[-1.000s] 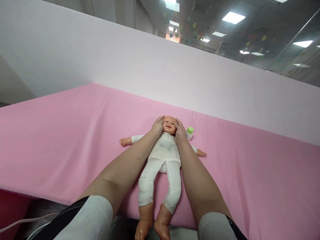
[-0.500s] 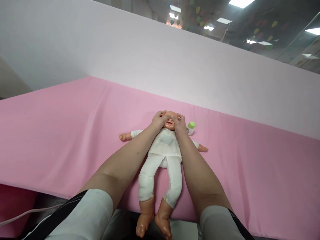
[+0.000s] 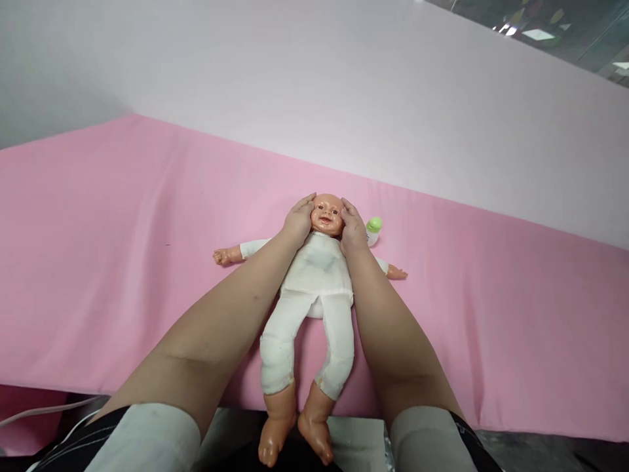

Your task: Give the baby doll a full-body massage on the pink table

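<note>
Baby doll (image 3: 319, 288) lies face-up on pink surface (image 3: 122, 262). Left hand (image 3: 298, 219) & right hand (image 3: 352, 228) cup its head (image 3: 327, 214) either side. Green-capped bottle (image 3: 373, 231) just beside right hand.

Glossy plastic doll (image 3: 314, 282) in matt white cloth, on smooth pink fabric sheet (image 3: 122, 249).

Childcare training room, pink-sheeted table (image 3: 122, 262), practice doll (image 3: 314, 282), office ceiling lights (image 3: 535, 33)
</note>
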Demonstrator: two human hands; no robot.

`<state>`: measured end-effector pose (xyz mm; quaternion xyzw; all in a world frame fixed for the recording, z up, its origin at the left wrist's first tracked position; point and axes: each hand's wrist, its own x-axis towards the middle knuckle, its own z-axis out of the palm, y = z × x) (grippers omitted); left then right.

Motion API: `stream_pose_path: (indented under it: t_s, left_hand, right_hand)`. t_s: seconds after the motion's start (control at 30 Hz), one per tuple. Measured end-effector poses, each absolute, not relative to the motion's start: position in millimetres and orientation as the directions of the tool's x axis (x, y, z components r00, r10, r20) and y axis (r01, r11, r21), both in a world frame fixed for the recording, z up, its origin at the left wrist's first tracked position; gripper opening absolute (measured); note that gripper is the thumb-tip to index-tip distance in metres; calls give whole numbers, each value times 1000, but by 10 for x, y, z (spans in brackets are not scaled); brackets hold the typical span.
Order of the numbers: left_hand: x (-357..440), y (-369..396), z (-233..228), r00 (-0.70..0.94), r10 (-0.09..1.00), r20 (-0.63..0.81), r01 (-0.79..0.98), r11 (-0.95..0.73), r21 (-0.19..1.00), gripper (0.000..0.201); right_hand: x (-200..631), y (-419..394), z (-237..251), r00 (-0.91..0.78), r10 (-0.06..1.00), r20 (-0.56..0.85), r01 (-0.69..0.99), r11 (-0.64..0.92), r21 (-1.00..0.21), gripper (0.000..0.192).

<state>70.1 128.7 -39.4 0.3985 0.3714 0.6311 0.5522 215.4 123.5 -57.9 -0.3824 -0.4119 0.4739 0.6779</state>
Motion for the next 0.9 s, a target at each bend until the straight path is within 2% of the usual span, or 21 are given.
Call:
stream_pose_path:
  t_s: [0.17, 0.3, 0.47, 0.7, 0.9]
  left_hand:
    - [690, 1230, -346, -46, 996, 81, -414, -93, 906, 43]
    - [698, 1189, -304, -7, 998, 66, -437, -63, 897, 52]
    - [733, 1158, -267, -75, 996, 48, -425, -76, 902, 59]
    - [764, 1234, -299, -98, 995, 25, -390, -62, 919, 43]
    - [766, 1259, -281, -102, 995, -14, -427, -31, 904, 35]
  right_hand:
    - [2153, 1198, -570, 175, 965, 195, -351, 246, -903, 53]
    - [2101, 1153, -510, 171, 961, 218, -282, 260, -923, 55]
    - [2042, 1146, -479, 187, 953, 238, -195, 274, -942, 62]
    - [2064, 1263, -551, 248, 943, 223, -95, 252, -963, 53]
    - [2075, 1268, -536, 231, 954, 190, -260, 249, -933, 43]
